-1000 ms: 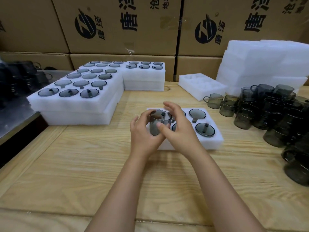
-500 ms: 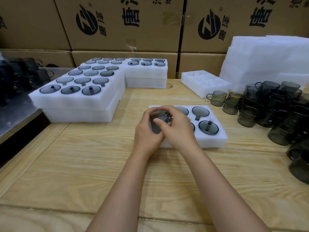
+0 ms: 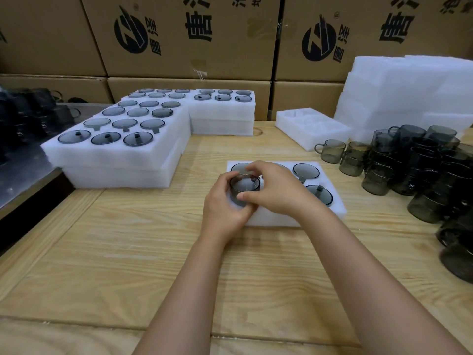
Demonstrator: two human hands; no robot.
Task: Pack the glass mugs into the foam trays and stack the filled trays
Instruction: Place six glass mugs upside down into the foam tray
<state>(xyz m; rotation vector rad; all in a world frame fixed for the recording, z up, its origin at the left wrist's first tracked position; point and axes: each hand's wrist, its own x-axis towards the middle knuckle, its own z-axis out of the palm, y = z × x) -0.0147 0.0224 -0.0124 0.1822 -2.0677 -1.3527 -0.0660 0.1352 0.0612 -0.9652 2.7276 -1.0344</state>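
Gripping a glass mug (image 3: 244, 187) upright, rim up, fingers (image 3: 222, 180) of left hand (image 3: 225, 210) and right hand (image 3: 277, 192) wrapped round it, over the foam tray (image 3: 273, 219) on a wooden desk (image 3: 143, 242).

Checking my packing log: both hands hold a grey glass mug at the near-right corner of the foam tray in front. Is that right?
Not quite. The head view shows the left hand and right hand holding the held mug at the near-left corner of the foam tray. The near-right pocket holds a packed mug.

Head-worn view, down over table (image 3: 115, 252)
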